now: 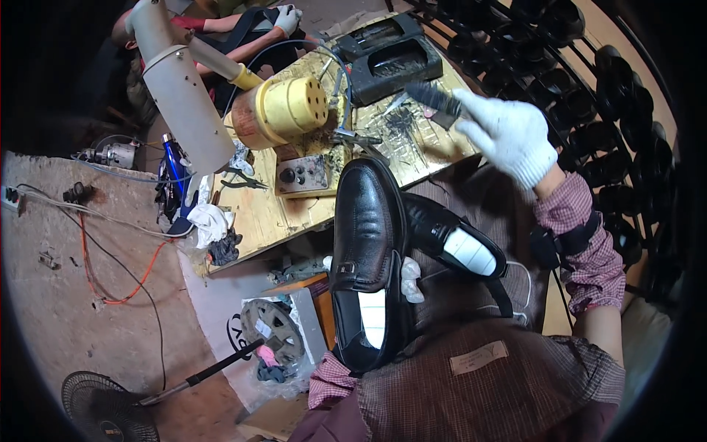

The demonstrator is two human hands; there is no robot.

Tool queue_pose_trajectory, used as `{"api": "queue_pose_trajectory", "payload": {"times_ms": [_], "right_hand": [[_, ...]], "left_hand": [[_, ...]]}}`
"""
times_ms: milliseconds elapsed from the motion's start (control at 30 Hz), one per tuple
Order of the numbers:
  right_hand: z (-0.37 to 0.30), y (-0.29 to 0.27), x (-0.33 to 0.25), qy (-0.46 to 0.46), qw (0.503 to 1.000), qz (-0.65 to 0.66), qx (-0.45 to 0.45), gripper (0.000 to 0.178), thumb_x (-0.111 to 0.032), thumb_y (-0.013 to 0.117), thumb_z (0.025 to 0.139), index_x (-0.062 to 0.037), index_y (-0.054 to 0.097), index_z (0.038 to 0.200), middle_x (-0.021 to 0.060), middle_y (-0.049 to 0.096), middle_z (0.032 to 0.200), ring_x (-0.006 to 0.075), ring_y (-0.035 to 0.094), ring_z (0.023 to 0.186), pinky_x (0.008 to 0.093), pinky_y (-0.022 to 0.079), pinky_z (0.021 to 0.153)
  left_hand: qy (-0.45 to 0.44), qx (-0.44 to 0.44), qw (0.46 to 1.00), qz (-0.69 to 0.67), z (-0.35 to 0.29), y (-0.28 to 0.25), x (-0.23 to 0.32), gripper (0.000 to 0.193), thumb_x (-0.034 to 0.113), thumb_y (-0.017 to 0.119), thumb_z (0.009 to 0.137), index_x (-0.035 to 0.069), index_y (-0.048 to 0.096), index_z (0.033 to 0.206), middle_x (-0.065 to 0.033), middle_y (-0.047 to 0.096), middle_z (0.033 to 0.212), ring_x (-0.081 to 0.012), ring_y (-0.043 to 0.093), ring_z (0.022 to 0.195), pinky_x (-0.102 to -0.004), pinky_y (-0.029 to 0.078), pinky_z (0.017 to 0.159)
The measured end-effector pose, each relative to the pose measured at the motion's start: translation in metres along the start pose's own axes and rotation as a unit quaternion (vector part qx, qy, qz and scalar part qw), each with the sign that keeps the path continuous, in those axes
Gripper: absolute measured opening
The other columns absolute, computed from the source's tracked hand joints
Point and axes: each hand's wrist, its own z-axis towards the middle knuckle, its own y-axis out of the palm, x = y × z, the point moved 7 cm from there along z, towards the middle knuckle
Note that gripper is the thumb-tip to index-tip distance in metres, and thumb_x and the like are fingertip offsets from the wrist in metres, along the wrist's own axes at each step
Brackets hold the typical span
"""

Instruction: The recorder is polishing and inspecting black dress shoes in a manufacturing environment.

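A black leather loafer (366, 214) with a buckle and a white insole stands toe-up in front of me. My left hand (412, 280), gloved in white, grips it; only fingertips show at its right edge, and the rest is hidden behind the shoe. The matching loafer (456, 239) lies on my lap, just right of the first. Up and to the right, my right hand (508, 136) in a white knit glove is closed around a dark brush (431, 97), held over the bench beside a black tray (394, 70) with dark smears inside.
A yellow heat-gun-like nozzle (283, 110) on a grey cylinder (188, 107) juts over the stained wooden bench (258, 210). Pliers (243, 179) and a white rag (208, 221) lie there. A shoe rack (589, 132) fills the right; a fan (107, 409) stands lower left. Another person's gloved hand (287, 20) is beyond.
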Motion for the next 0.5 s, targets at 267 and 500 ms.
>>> {"api": "queue_pose_trajectory", "payload": {"times_ms": [267, 500], "right_hand": [[0.114, 0.056, 0.051, 0.063, 0.995, -0.046, -0.058, 0.027, -0.035, 0.062, 0.097, -0.0089, 0.068, 0.104, 0.0145, 0.073, 0.092, 0.0351, 0.073, 0.089, 0.0473, 0.057, 0.078], [0.211, 0.116, 0.062, 0.021, 0.984, -0.163, -0.071, 0.02, -0.02, 0.065, 0.09, -0.0103, 0.073, 0.106, 0.0143, 0.074, 0.094, 0.0356, 0.073, 0.089, 0.0462, 0.059, 0.075]], "left_hand": [[-0.099, 0.149, 0.964, 0.199, 0.016, -0.035, 0.001, 0.055, 0.04, 0.061, 0.097, -0.005, 0.055, 0.129, -0.022, 0.067, 0.11, -0.0317, 0.07, 0.092, -0.0407, 0.058, 0.083], [-0.205, 0.214, 0.903, 0.312, 0.028, -0.051, 0.007, 0.036, 0.026, 0.059, 0.102, -0.004, 0.063, 0.121, -0.0199, 0.072, 0.099, -0.0297, 0.072, 0.083, -0.0374, 0.059, 0.076]]}}
